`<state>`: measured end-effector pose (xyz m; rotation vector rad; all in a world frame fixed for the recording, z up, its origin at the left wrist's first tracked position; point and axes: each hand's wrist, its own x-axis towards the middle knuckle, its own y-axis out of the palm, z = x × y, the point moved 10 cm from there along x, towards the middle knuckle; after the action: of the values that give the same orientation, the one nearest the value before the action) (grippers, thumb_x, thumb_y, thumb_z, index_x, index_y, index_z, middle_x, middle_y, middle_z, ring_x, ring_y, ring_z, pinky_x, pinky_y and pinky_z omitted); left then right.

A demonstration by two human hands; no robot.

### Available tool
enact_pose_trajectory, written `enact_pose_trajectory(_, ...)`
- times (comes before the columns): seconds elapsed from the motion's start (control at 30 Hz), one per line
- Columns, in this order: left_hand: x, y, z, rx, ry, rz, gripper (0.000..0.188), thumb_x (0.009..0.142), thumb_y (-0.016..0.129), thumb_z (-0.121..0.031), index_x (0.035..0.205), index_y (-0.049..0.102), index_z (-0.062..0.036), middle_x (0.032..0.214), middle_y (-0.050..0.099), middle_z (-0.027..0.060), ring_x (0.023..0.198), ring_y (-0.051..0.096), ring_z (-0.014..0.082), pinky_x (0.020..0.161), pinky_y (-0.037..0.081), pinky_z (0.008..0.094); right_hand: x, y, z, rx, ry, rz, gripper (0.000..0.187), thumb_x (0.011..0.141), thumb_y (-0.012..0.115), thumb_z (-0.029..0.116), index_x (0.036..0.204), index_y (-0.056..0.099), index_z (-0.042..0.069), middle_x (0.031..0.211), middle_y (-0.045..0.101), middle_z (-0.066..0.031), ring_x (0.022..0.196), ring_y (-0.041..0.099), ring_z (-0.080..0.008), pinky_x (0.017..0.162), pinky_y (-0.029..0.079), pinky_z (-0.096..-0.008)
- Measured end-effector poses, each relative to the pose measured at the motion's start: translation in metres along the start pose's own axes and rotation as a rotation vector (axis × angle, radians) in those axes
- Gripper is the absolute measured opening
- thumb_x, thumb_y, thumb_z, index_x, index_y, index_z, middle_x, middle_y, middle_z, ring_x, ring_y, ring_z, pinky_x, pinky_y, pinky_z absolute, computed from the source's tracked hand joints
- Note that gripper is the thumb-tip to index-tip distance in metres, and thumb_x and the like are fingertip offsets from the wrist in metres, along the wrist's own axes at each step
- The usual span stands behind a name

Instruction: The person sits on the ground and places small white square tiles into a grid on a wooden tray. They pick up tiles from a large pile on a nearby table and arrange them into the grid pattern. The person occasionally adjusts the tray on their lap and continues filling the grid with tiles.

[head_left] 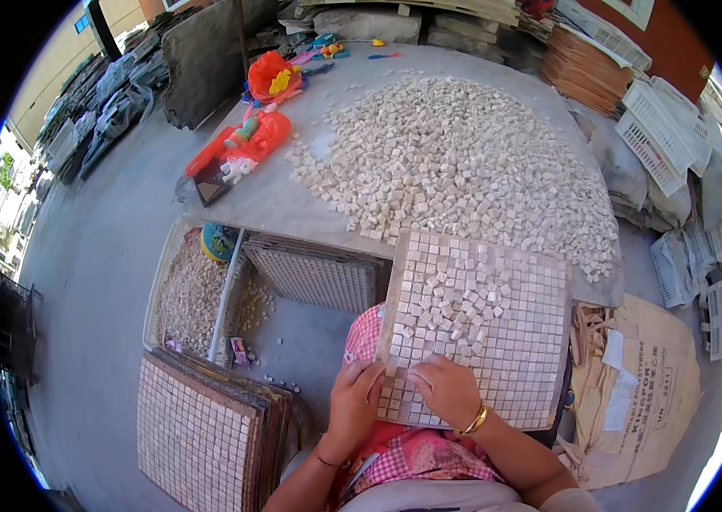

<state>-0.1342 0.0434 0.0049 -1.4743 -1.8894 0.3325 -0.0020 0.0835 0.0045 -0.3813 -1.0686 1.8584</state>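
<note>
A square gridded tray point(540, 333) rests tilted across my lap, its cells largely holding small pale stone tiles. Several loose tiles point(455, 307) lie heaped on top of those set in the grid. At the tray's lower left corner, my left hand point(356, 397) has its fingers curled together at the edge. My right hand point(449, 391) is closed just beside it, fingertips down on the grid. Brown bare cells point(391, 394) show between the two hands. Whatever is pinched in either set of fingers is hidden or too small to make out.
Beyond the tray, a broad table point(327, 81) bears a large pile of tiles point(455, 162) and red plastic bags point(267, 132). To the left stand a stack of tiled trays point(199, 427) and a white bin point(152, 320) of chips. Brown sacks point(634, 401) lie at right.
</note>
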Motion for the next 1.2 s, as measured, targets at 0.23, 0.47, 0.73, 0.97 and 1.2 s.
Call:
enact_pose_trajectory(0.23, 0.003, 0.017, -0.009, 0.021, 0.054, 0.053, 0.020, 0.075, 0.064, 0.000, 0.095, 0.064, -0.0021, 0.090, 0.060, 0.0129, 0.084, 0.057, 0.0327, 0.074, 0.047, 0.0404, -0.014, -0.045, -0.038, 0.049, 0.093, -0.123, 0.016, 0.077, 0.067, 0.016, 0.091, 0.063, 0.009, 0.084, 0.060, -0.0060, 0.071, 0.061, -0.0271, 0.059, 0.049, -0.0365)
enact_pose_trajectory(0.47, 0.005, 0.037, -0.030, -0.043, 0.061, 0.092, 0.018, 0.074, 0.064, 0.000, 0.091, 0.065, -0.0031, 0.089, 0.060, 0.0122, 0.084, 0.058, 0.0318, 0.073, 0.047, 0.0395, -0.011, -0.015, -0.019, -0.085, -0.027, -0.044, 0.018, 0.074, 0.067, 0.015, 0.089, 0.059, 0.010, 0.085, 0.055, -0.0060, 0.076, 0.059, -0.0263, 0.061, 0.049, -0.0380)
enact_pose_trajectory(0.73, -0.008, 0.030, -0.011, -0.086, -0.066, 0.073, 0.014, 0.076, 0.065, 0.000, 0.090, 0.065, -0.0029, 0.083, 0.061, 0.0124, 0.076, 0.059, 0.0312, 0.069, 0.048, 0.0375, -0.013, -0.013, -0.012, -0.085, 0.021, -0.041, 0.018, 0.073, 0.067, 0.015, 0.085, 0.057, 0.008, 0.082, 0.053, -0.0075, 0.078, 0.058, -0.0264, 0.062, 0.048, -0.0382)
enact_pose_trajectory(0.97, -0.013, 0.027, -0.012, -0.036, -0.008, 0.077, 0.018, 0.075, 0.064, 0.000, 0.093, 0.064, -0.0017, 0.085, 0.061, 0.0123, 0.078, 0.058, 0.0307, 0.071, 0.047, 0.0380, -0.020, -0.029, -0.034, 0.032, 0.082, -0.079, 0.019, 0.076, 0.067, 0.014, 0.094, 0.063, 0.008, 0.084, 0.059, -0.0073, 0.078, 0.060, -0.0265, 0.064, 0.050, -0.0366)
enact_pose_trajectory(1.2, -0.003, 0.049, -0.050, 0.132, 0.240, 0.186, 0.035, 0.069, 0.058, 0.002, 0.102, 0.065, -0.0034, 0.091, 0.059, 0.0100, 0.083, 0.057, 0.0274, 0.074, 0.048, 0.0368, -0.022, -0.055, -0.053, 0.106, 0.132, -0.139, 0.017, 0.077, 0.068, 0.012, 0.093, 0.065, 0.005, 0.084, 0.062, -0.0094, 0.076, 0.061, -0.0282, 0.064, 0.050, -0.0354)
